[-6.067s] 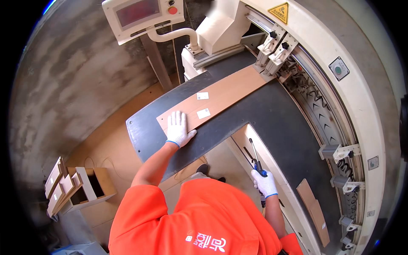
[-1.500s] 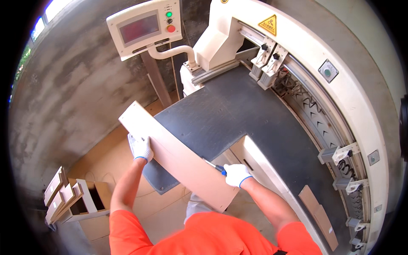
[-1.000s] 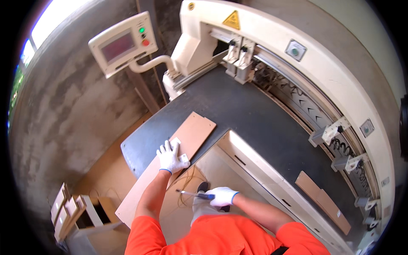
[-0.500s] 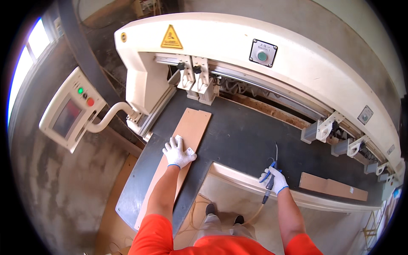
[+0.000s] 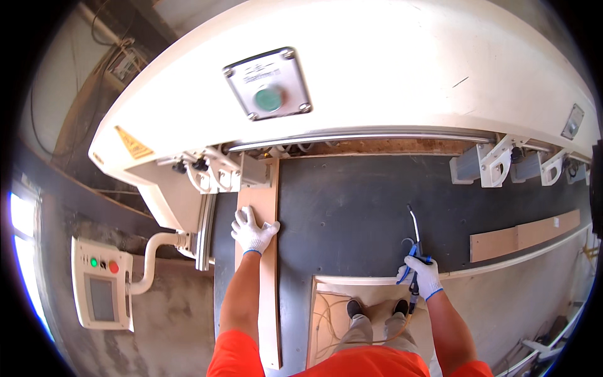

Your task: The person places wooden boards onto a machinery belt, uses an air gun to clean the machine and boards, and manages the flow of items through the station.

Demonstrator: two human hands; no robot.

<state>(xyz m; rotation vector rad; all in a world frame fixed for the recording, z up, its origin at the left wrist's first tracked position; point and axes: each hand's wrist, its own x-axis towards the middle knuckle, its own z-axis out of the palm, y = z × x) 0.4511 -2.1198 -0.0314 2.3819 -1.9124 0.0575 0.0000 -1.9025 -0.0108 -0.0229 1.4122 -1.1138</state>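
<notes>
Our left hand [image 5: 253, 236], spread wide, rests on the board [image 5: 269, 289] near the worktop's [image 5: 352, 217] left edge; our right hand [image 5: 421, 276] grips the air gun [image 5: 413, 290].

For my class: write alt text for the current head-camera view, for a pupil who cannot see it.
A person's gloved left hand lies spread on a long brown board on a dark worktable, while the gloved right hand grips a blue air gun. A white machine beam spans the top, with a control panel at the left.
</notes>
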